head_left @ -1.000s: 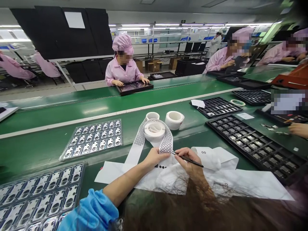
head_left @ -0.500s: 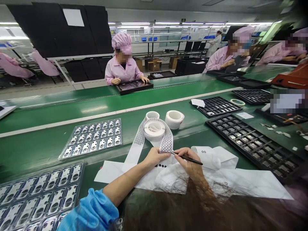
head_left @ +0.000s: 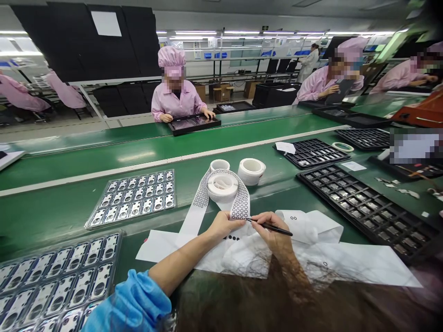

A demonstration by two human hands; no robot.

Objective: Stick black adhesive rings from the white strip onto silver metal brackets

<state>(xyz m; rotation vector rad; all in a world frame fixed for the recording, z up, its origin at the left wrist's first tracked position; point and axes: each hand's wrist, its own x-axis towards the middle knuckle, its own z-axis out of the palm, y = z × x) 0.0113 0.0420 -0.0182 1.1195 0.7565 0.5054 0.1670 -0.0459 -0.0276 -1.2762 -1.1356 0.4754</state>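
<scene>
1. A left hand (head_left: 221, 225), its grip pinched on the end of a ring-printed strip (head_left: 240, 205), steadies the work at a green table (head_left: 273, 196).
2. A right hand (head_left: 276, 236), its grip closed around black tweezers (head_left: 275, 228), brings the tips to the strip's lower edge.
3. Clockwise from the strip, a white roll (head_left: 222, 190) stands at 11 o'clock and a spare roll (head_left: 251, 173) at 1 o'clock.
4. Black compartment trays (head_left: 358, 205) lie at 2 and 3 o'clock; clear trays of metal parts (head_left: 133, 198) lie at 9 and 8 o'clock.
5. At 11 o'clock, across the table, a pink-capped co-worker (head_left: 178, 101) rests both hands on a black frame (head_left: 195, 125).
</scene>
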